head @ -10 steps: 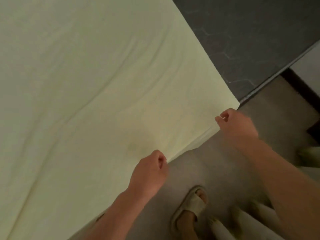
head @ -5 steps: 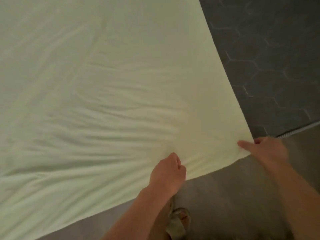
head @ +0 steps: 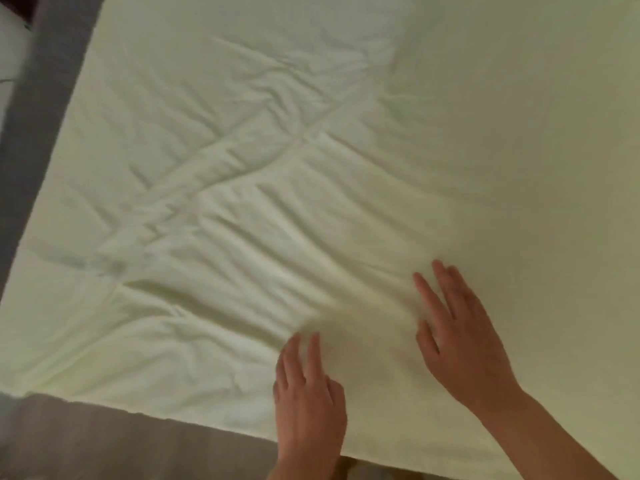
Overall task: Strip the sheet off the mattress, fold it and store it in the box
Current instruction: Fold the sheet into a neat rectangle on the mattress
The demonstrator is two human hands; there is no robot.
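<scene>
pale green sheet [head: 311, 168] spread and creased, left hand [head: 310, 403] flat near its front edge, right hand [head: 460, 341] beside it, fingers spread, both pressing

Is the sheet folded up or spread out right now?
Spread out: the sheet lies wide and wrinkled, left hand and right hand flat on it.

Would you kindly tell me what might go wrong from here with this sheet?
The sheet is creased across its middle; folding now may trap those ridges. The left hand and right hand lie flat, gripping nothing, so a sweep may bunch cloth. The near edge borders the floor and could slip.
</scene>
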